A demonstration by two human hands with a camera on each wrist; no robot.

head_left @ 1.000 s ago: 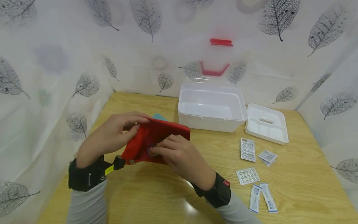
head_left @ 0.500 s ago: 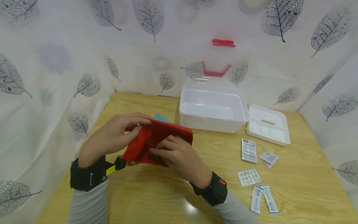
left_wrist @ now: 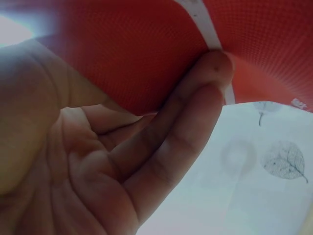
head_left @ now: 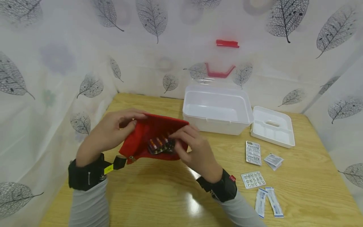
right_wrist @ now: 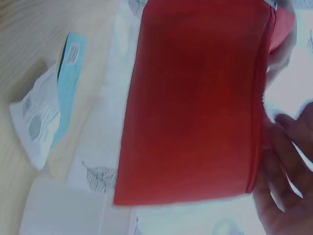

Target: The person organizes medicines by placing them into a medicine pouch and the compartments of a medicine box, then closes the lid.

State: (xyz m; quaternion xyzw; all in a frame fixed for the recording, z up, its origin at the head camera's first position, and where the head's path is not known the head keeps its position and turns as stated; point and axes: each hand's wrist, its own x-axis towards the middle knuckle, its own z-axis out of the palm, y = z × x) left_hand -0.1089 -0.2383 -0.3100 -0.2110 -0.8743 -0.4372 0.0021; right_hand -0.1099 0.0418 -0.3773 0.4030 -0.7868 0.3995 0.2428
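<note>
My left hand [head_left: 110, 129] holds a red zip pouch [head_left: 131, 143] by its left end, thumb and fingers at the upper edge. The pouch gapes toward me in the head view, and its outer side fills the right wrist view. In its mouth sits a blister pack [head_left: 158, 145] of dark red and orange capsules. My right hand [head_left: 195, 148] pinches the right end of that pack, fingertips inside the opening. In the left wrist view, left-hand fingers [left_wrist: 181, 127] lie against the red fabric.
A white box [head_left: 214, 125] stands at the back with a compartment tray [head_left: 283, 126] beside it. To the right lie two silver blister packs [head_left: 253, 153], small sachets [head_left: 273, 160] and two slim packets [head_left: 260, 201]. Behind the pouch are a turquoise pack [right_wrist: 71, 88] and white packet [right_wrist: 39, 117].
My right hand has drawn up and to the right from deep in the pouch, bringing the capsule blister pack into view. The pouch has shifted slightly left and up.
</note>
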